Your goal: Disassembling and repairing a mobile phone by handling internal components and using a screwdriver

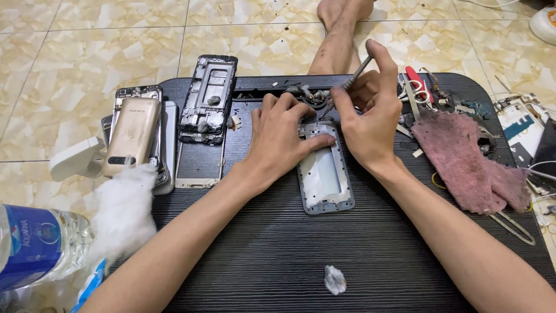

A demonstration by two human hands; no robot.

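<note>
Head view looks down on a dark, wood-grained lap table (278, 255) set on a marbled tile floor. At centre frame lies a grey phone frame (324, 177), a flat rounded rectangle with a pale, smooth inner panel. The left hand (281, 139) presses it flat, fingers spread and thumb laid across its upper edge. The right hand (370, 110) has its fingers closed on a thin metal tool (354, 74), held like a pen, tip angled down at the frame's top end.

The step in hand looks like fine picking or prying at that top edge; the next move seems to call for a steady hold and light, exact pressure, since the parts there are tiny.

Left of centre lie a stripped black phone chassis (208, 98) and a gold phone back (132, 136), smooth and glossy. Lower left shows fluffy white cotton (124, 208) and a clear plastic bottle (40, 243). At right sits a rough pink rag (463, 162). A small white wad (335, 280) lies near the bottom edge.
</note>
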